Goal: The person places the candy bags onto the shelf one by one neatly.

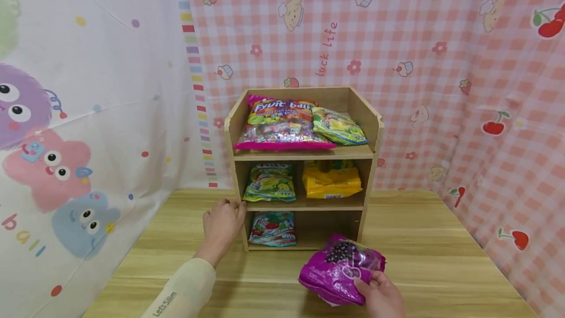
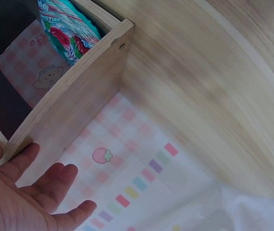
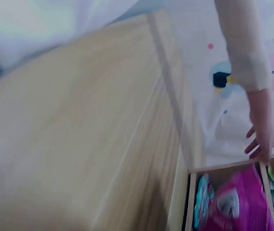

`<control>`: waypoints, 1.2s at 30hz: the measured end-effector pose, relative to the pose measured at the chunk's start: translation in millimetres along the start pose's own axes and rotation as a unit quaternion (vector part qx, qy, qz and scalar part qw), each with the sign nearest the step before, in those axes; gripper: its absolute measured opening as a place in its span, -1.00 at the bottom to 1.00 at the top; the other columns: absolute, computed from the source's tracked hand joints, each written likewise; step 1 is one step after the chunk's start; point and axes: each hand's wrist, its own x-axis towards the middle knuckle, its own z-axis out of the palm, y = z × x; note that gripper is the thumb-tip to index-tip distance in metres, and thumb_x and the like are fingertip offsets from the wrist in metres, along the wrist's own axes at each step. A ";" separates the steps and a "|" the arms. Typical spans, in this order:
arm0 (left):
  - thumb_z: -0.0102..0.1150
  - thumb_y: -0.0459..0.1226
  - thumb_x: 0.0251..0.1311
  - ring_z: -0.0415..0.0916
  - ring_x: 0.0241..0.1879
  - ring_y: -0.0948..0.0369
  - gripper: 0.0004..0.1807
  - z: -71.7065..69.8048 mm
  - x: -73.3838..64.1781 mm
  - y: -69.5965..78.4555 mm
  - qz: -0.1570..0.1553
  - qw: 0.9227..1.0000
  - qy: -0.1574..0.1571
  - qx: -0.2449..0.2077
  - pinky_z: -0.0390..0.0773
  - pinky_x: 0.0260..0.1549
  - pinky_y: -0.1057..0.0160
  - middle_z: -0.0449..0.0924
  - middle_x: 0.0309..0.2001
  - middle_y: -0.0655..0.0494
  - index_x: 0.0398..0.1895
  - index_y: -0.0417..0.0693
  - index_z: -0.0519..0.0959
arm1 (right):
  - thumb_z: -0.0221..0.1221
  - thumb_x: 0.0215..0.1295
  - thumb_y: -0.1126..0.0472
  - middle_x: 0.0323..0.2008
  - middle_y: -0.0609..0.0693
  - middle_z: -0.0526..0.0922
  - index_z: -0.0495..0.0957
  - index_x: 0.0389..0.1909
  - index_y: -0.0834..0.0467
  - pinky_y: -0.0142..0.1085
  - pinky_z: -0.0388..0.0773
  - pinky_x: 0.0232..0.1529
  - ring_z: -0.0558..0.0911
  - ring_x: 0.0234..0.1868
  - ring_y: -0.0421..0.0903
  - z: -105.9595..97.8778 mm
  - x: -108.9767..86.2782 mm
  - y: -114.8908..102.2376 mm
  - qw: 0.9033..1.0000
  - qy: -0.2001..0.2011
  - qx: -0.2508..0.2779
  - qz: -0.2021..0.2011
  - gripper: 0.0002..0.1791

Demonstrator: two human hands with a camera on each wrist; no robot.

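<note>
My right hand (image 1: pixel 383 294) pinches a purple candy bag (image 1: pixel 331 271) with dark berries printed on it, thumb on its front, low before the wooden shelf rack (image 1: pixel 304 205). In the right wrist view the purple bag (image 3: pixel 240 207) overlaps the bottom compartment. My left hand (image 1: pixel 223 222) grips the rack's left side panel at middle-shelf height. In the left wrist view the thumb lies at the front edge and the index finger (image 2: pixel 23 161) on the outer face, other fingers spread. A teal candy bag (image 1: pixel 272 229) lies in the bottom left compartment.
On top lie a large pink-edged candy bag (image 1: pixel 284 124) and a yellow-green bag (image 1: pixel 339 125). The middle level holds a green bag (image 1: pixel 270 183) and a yellow bag (image 1: pixel 332 181). The rack stands on a wood-grain table (image 1: pixel 423 259), with a checked curtain (image 1: pixel 388 23) behind it.
</note>
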 end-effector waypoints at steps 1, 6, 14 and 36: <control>-0.14 0.02 0.48 0.61 -0.12 -0.12 -0.49 -0.1 0.2 -0.2 0.000 1.000 0.000 0.000 0.45 -0.13 -0.31 0.64 -0.06 -0.15 -0.15 -0.09 0.74 | 0.16 0.30 0.43 -0.36 0.00 0.69 0.40 -0.18 0.45 -0.41 0.53 -0.35 0.59 -0.38 -0.24 4.2 1.6 -0.1 1.000 -0.007 0.001 -0.002 -0.82; -0.16 0.03 0.49 0.61 -0.10 -0.10 -0.49 -0.4 0.8 0.0 0.000 1.000 -0.002 -0.004 0.46 -0.14 -0.29 0.65 -0.06 -0.14 -0.14 -0.08 0.75 | 0.09 0.32 0.49 -0.31 0.05 0.68 0.41 -0.16 0.43 -0.37 0.59 -0.32 0.64 -0.34 -0.16 21.9 19.7 2.1 0.998 -0.045 0.016 -0.027 -0.88; -0.13 0.03 0.48 0.60 -0.07 -0.08 -0.50 -1.1 0.3 1.3 0.002 1.000 -0.003 -0.005 0.46 -0.15 -0.27 0.65 -0.05 -0.13 -0.15 -0.07 0.75 | -0.03 0.41 0.47 -0.25 0.17 0.65 0.36 -0.01 0.47 -0.36 0.58 -0.32 0.63 -0.35 -0.11 32.3 77.2 3.2 0.994 -0.068 -0.003 -0.090 -0.80; -0.12 0.02 0.48 0.62 -0.14 -0.13 -0.50 -0.5 0.4 -0.1 0.001 1.000 0.005 -0.003 0.47 -0.18 -0.27 0.65 -0.08 -0.15 -0.20 -0.11 0.74 | 0.31 0.19 0.31 0.23 0.28 0.50 0.54 0.26 0.06 0.11 0.53 0.08 0.54 0.15 0.30 38.6 73.4 29.4 0.622 -0.061 -0.633 -0.457 -0.44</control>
